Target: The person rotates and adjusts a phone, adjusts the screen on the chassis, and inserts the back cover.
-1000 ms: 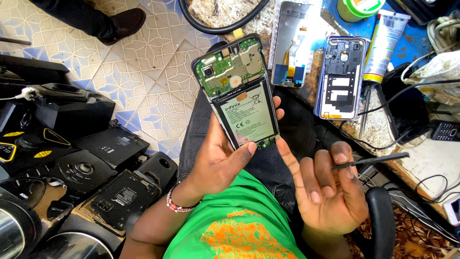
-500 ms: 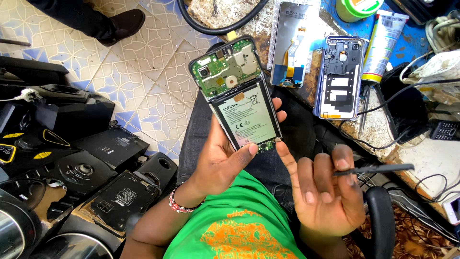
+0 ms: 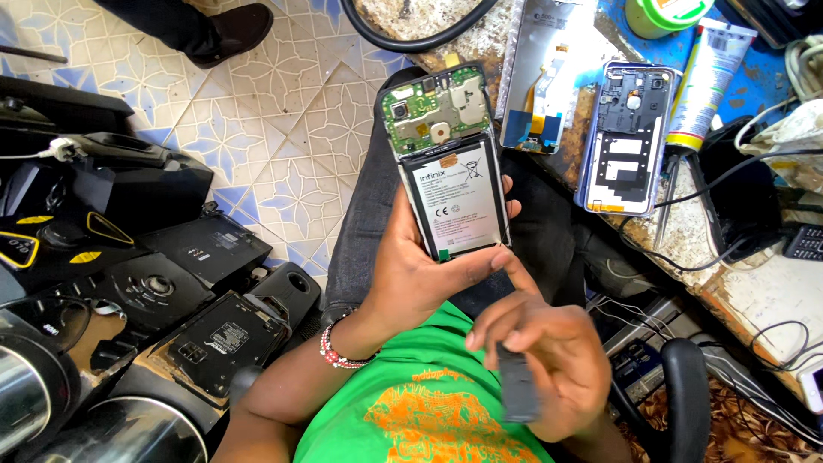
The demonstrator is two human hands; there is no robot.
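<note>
Nearest the camera, the right hand (image 3: 536,360) is curled shut on a dark tool (image 3: 517,381), blurred, its forefinger stretched up to the lower edge of the phone (image 3: 450,163). The left hand (image 3: 420,274) grips that phone from below and behind, thumb across its bottom edge, fingertips showing at its right side. The phone is open-backed, upright and slightly tilted, held above the lap: white battery (image 3: 454,206) in the lower part, green board (image 3: 433,111) above.

Left of the knees lies a heap of black speaker housings (image 3: 154,283) on a patterned tile floor (image 3: 283,129); bare tiles show between the heap and the leg. A shoe (image 3: 227,30) of another person stands on the tiles at the top.

To the right runs a worn bench (image 3: 686,223), its edge just beside the leg. On it lie a phone frame (image 3: 630,137), a screen panel (image 3: 549,73), a tube (image 3: 707,81) and a green tub (image 3: 664,13), close together. Cables (image 3: 746,171) cross its near end. A black chair arm (image 3: 686,394) stands low right, near the right hand.
</note>
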